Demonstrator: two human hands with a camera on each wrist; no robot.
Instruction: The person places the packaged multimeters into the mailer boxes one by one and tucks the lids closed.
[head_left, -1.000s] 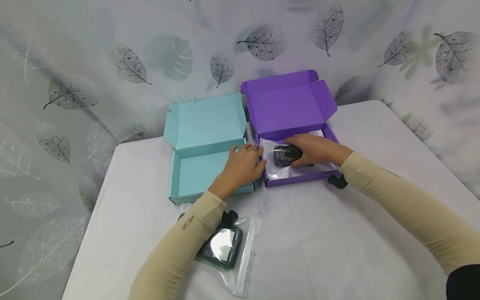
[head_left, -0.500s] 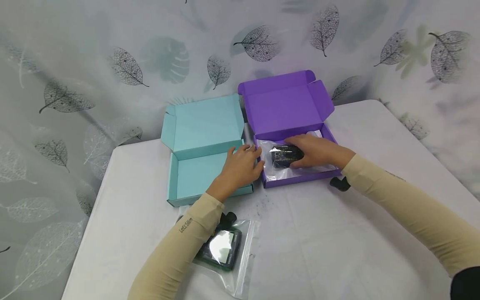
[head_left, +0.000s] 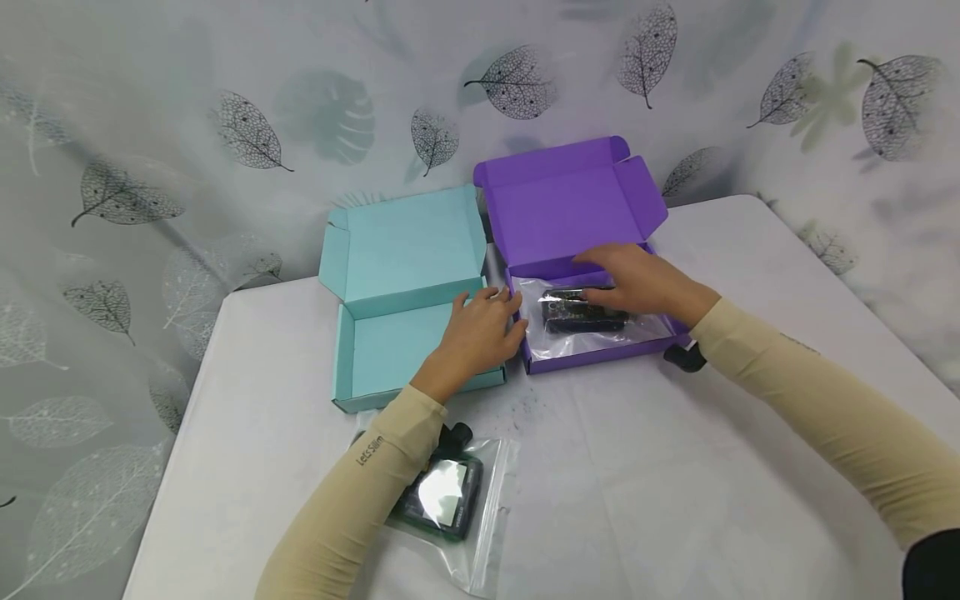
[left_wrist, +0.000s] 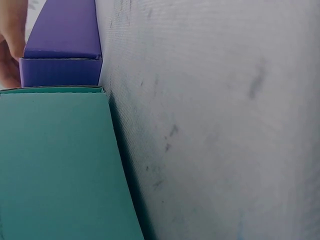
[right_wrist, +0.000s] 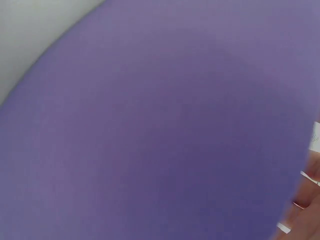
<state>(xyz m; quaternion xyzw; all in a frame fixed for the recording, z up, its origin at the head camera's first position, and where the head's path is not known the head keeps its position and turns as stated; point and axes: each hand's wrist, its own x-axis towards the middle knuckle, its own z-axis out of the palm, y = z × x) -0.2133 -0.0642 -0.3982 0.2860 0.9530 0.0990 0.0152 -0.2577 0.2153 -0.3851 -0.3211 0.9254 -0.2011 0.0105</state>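
While the right hand [head_left: 641, 285] hangs over the open purple box [head_left: 566, 212] with thumb and fingers spread, a black device [head_left: 576, 322] lies inside in clear plastic, beneath that thumb; whether they touch cannot be told. Fingers splayed, the left hand [head_left: 480, 335] is at the teal box's [head_left: 397, 350] right wall, beside the purple one, and another bagged device [head_left: 444, 497] lies near the left sleeve [head_left: 360, 492].

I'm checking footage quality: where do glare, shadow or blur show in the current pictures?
Head view: white glare washes out part of the bagged device; the right sleeve casts a soft shadow on the table. Left wrist: dark shadow runs along the teal box. Right wrist: the purple box fills most of the view, out of focus.
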